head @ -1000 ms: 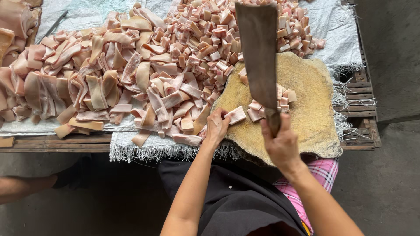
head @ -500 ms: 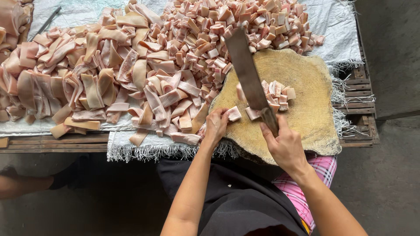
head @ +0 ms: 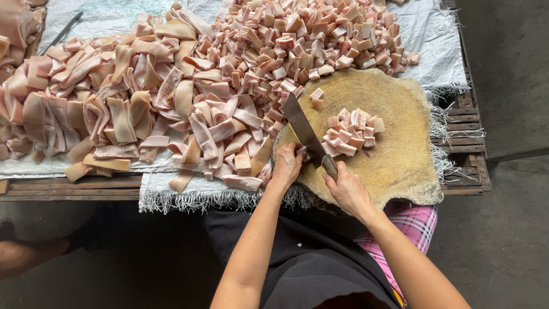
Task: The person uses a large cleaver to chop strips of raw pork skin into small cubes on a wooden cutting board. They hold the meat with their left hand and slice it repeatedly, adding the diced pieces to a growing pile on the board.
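My right hand [head: 346, 189] grips the handle of a broad cleaver [head: 301, 127], whose blade rests edge-down on the round wooden chopping block [head: 400, 166]. My left hand [head: 286, 165] lies just left of the blade at the block's near edge, fingers curled on a piece of pink meat that is mostly hidden. A small heap of cut meat cubes [head: 350, 133] sits right of the blade on the block.
Long pink meat strips [head: 143, 109] cover the white woven sheet [head: 434, 51] at left. A big pile of cut cubes [head: 309, 40] lies behind the block. The wooden slatted table [head: 466, 131] ends at right; grey floor lies beyond.
The cleaver, raised high a second ago, has come down onto the block beside my left hand. The left hand has stayed in place at the block's edge.
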